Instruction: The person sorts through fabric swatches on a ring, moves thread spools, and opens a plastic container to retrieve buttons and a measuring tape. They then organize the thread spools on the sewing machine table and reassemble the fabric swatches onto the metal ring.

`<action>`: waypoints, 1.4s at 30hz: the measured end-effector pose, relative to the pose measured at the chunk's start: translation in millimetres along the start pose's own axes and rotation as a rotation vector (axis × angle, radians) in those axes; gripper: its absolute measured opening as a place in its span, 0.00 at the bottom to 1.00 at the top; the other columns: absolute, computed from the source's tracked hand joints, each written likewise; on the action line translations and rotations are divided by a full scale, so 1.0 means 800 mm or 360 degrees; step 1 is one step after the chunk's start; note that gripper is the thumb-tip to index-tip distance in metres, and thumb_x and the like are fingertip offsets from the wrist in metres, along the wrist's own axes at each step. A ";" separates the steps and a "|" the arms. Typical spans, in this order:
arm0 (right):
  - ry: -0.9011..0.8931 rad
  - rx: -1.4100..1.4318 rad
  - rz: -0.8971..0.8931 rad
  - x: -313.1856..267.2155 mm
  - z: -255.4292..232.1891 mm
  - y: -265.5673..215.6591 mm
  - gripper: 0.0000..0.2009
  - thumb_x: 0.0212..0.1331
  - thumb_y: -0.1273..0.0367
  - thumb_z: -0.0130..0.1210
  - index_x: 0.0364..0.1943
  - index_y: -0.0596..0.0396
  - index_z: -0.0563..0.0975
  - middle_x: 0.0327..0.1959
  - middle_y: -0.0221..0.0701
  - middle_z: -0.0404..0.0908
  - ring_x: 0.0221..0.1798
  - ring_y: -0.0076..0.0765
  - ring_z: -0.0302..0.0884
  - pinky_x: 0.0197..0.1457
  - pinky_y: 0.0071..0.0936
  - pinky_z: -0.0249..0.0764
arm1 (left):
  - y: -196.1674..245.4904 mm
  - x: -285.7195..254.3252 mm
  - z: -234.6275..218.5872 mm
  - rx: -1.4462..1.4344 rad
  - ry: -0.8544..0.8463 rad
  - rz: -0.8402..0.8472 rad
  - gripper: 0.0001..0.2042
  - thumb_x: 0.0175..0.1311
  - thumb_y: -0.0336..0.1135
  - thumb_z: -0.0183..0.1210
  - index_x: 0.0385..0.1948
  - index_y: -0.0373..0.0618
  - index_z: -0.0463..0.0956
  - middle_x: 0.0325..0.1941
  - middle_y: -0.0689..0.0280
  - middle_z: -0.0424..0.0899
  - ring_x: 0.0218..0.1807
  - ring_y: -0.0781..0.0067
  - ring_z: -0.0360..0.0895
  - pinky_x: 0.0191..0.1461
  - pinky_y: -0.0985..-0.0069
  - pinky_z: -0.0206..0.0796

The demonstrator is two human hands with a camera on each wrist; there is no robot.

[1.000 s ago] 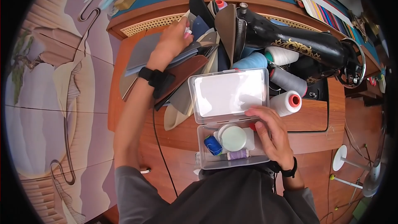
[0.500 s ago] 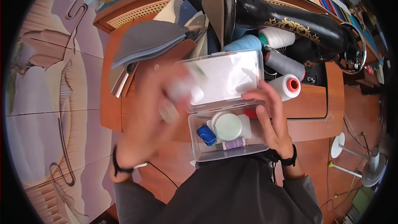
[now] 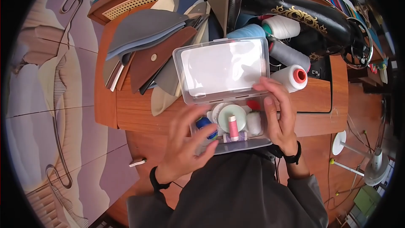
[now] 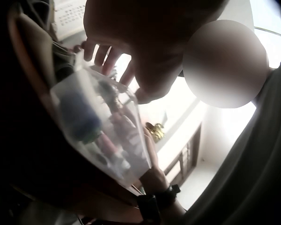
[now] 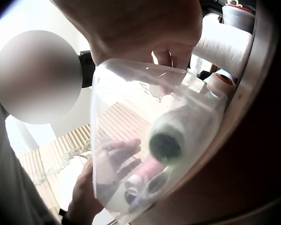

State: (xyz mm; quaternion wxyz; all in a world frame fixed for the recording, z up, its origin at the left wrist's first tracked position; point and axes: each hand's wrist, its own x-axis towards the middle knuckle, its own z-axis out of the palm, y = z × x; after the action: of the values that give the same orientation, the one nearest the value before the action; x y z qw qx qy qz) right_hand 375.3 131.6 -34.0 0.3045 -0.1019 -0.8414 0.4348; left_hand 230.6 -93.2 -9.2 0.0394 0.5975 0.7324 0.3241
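Note:
A clear plastic box (image 3: 219, 148) lies with its lid (image 3: 223, 69) tipped back. Inside, a pink thread spool (image 3: 233, 129) and a white thread spool (image 3: 253, 123) sit beside a pale round disc (image 3: 227, 119), blue thread (image 3: 201, 122) and a lilac spool (image 3: 242, 136). My left hand (image 3: 185, 143), fingers spread and holding nothing, hovers over the box's left side. At the right side my right hand (image 3: 282, 116) touches the lid's lower corner with extended fingers, thumb beside the box rim. Through the box wall, the right wrist view shows the pink spool (image 5: 150, 169).
Behind the box stands a black sewing machine (image 3: 291, 12), with large thread cones (image 3: 291, 78) beside it. A stack of cut fabric or leather pieces (image 3: 147, 29) covers the table's left part. A brown piece (image 3: 162, 55) has a button.
My left hand came from the fabric pile to the box and let go of the spools it carried. Pink and white spools now lie inside. My right hand stays at the box's right side.

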 end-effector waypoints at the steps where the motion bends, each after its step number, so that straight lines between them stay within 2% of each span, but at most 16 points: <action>1: -0.0003 -0.0001 0.0004 0.002 -0.001 -0.004 0.18 0.67 0.79 0.46 0.60 0.62 0.71 0.56 0.45 0.78 0.60 0.50 0.75 0.61 0.36 0.70 | -0.004 -0.007 0.002 -0.0004 -0.0002 -0.0003 0.31 0.45 0.42 0.77 0.54 0.47 0.74 0.71 0.50 0.62 0.69 0.41 0.63 0.69 0.49 0.59; 4: 0.0039 -0.0313 -0.0058 0.006 -0.002 -0.020 0.18 0.65 0.79 0.49 0.59 0.61 0.72 0.62 0.47 0.73 0.63 0.53 0.72 0.65 0.39 0.68 | -0.015 -0.022 0.018 -0.0393 0.0229 -0.0258 0.42 0.38 0.53 0.80 0.57 0.48 0.71 0.75 0.44 0.51 0.73 0.36 0.57 0.74 0.45 0.53; 9: -0.0077 -0.0312 0.0259 0.007 0.005 -0.033 0.25 0.67 0.75 0.51 0.68 0.58 0.64 0.74 0.50 0.57 0.74 0.54 0.59 0.73 0.41 0.59 | -0.037 -0.033 0.048 -0.0805 0.0270 -0.0091 0.54 0.30 0.55 0.83 0.65 0.48 0.62 0.78 0.43 0.38 0.75 0.39 0.55 0.73 0.45 0.55; 13: -0.0007 0.0366 0.0498 0.002 0.014 -0.027 0.32 0.69 0.71 0.52 0.74 0.55 0.54 0.77 0.47 0.52 0.78 0.51 0.54 0.76 0.40 0.53 | -0.040 -0.036 0.060 -0.0787 0.0355 -0.0099 0.61 0.26 0.54 0.84 0.69 0.47 0.54 0.77 0.42 0.43 0.74 0.41 0.57 0.72 0.48 0.59; 16: 0.0130 0.0791 0.0468 0.002 0.010 -0.026 0.35 0.72 0.58 0.50 0.76 0.54 0.48 0.78 0.43 0.50 0.79 0.48 0.50 0.78 0.43 0.50 | -0.037 -0.035 0.062 -0.0873 0.0420 -0.0321 0.67 0.24 0.53 0.85 0.71 0.44 0.49 0.75 0.42 0.48 0.73 0.43 0.59 0.72 0.51 0.59; 18: 0.0252 0.0707 0.0476 -0.004 0.004 -0.021 0.39 0.72 0.42 0.35 0.77 0.53 0.46 0.77 0.45 0.52 0.79 0.50 0.51 0.79 0.49 0.45 | -0.042 -0.037 0.078 -0.0956 0.0691 -0.0042 0.70 0.22 0.55 0.85 0.73 0.41 0.46 0.75 0.42 0.50 0.73 0.43 0.59 0.72 0.53 0.58; 19: 0.0286 0.0793 0.0392 -0.006 0.006 -0.025 0.39 0.70 0.37 0.26 0.72 0.54 0.59 0.76 0.45 0.54 0.79 0.51 0.51 0.79 0.54 0.44 | -0.042 -0.039 0.077 -0.0957 0.0697 -0.0040 0.70 0.22 0.55 0.85 0.73 0.41 0.46 0.75 0.42 0.50 0.73 0.43 0.59 0.72 0.53 0.58; 20: 0.0284 0.0790 0.0391 -0.007 -0.002 -0.029 0.39 0.70 0.37 0.26 0.72 0.54 0.59 0.76 0.45 0.54 0.79 0.51 0.51 0.79 0.54 0.44 | -0.042 -0.040 0.076 -0.1002 0.0594 -0.0223 0.71 0.20 0.57 0.84 0.73 0.42 0.46 0.75 0.41 0.48 0.74 0.43 0.57 0.73 0.52 0.57; 22: -0.0130 0.0572 0.0348 -0.013 -0.020 -0.033 0.41 0.68 0.34 0.26 0.59 0.58 0.71 0.73 0.43 0.60 0.79 0.52 0.49 0.78 0.50 0.46 | -0.042 -0.041 0.072 -0.1043 0.0496 -0.0403 0.72 0.19 0.59 0.83 0.74 0.42 0.45 0.76 0.41 0.47 0.75 0.42 0.56 0.73 0.51 0.56; 23: -0.0132 0.0595 0.0319 -0.017 -0.017 -0.034 0.30 0.72 0.43 0.39 0.46 0.58 0.77 0.71 0.45 0.63 0.79 0.56 0.49 0.78 0.51 0.46 | -0.043 -0.040 0.069 -0.0909 0.0499 -0.0244 0.72 0.20 0.60 0.83 0.73 0.43 0.46 0.76 0.41 0.46 0.76 0.42 0.53 0.73 0.50 0.55; 24: -0.0135 0.0595 0.0317 -0.023 -0.013 -0.034 0.30 0.72 0.43 0.39 0.46 0.58 0.77 0.71 0.45 0.63 0.79 0.56 0.49 0.78 0.51 0.46 | -0.042 -0.039 0.065 -0.0773 0.0498 -0.0088 0.71 0.20 0.62 0.82 0.73 0.44 0.47 0.76 0.40 0.45 0.77 0.41 0.51 0.74 0.50 0.55; 27: -0.0270 0.0068 0.0265 -0.039 -0.010 -0.033 0.12 0.62 0.69 0.62 0.47 0.56 0.79 0.73 0.50 0.59 0.79 0.61 0.48 0.77 0.52 0.48 | -0.038 -0.039 0.053 -0.0757 0.0374 -0.0111 0.63 0.30 0.62 0.79 0.72 0.47 0.53 0.75 0.37 0.47 0.75 0.34 0.53 0.71 0.47 0.58; 31: -0.0192 0.0117 0.0251 -0.037 -0.009 -0.032 0.14 0.62 0.68 0.62 0.49 0.55 0.79 0.76 0.49 0.53 0.79 0.61 0.49 0.77 0.50 0.51 | -0.039 -0.041 0.059 -0.0860 0.0344 -0.0146 0.52 0.44 0.50 0.78 0.71 0.47 0.54 0.75 0.38 0.47 0.74 0.34 0.54 0.71 0.48 0.58; 34: -0.0297 0.0136 0.0239 -0.036 -0.016 -0.024 0.16 0.60 0.68 0.64 0.51 0.53 0.79 0.78 0.48 0.48 0.79 0.60 0.49 0.77 0.49 0.52 | -0.038 -0.041 0.062 -0.1005 0.0339 -0.0166 0.49 0.50 0.49 0.74 0.72 0.48 0.52 0.76 0.41 0.45 0.77 0.39 0.49 0.74 0.50 0.51; 40: -0.0391 0.0156 0.0166 -0.028 -0.019 -0.030 0.32 0.41 0.63 0.77 0.55 0.51 0.77 0.78 0.51 0.44 0.79 0.61 0.48 0.75 0.50 0.57 | -0.038 -0.033 0.046 -0.0801 0.0280 -0.0083 0.43 0.45 0.44 0.78 0.66 0.46 0.66 0.73 0.42 0.52 0.72 0.41 0.60 0.70 0.53 0.61; 42: -0.0384 -0.0150 0.0098 -0.030 -0.014 -0.032 0.39 0.32 0.61 0.81 0.57 0.50 0.76 0.79 0.51 0.41 0.78 0.61 0.50 0.73 0.50 0.61 | -0.034 -0.033 0.043 -0.0767 0.0297 -0.0135 0.41 0.47 0.48 0.76 0.65 0.44 0.67 0.72 0.43 0.54 0.71 0.43 0.62 0.69 0.54 0.61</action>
State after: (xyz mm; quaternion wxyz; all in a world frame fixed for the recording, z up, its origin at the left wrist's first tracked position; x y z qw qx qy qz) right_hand 403.1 113.1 -18.8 0.1824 -0.0888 -0.8879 0.4129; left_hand 230.2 -104.6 -58.9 0.1265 0.5073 0.6588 0.5410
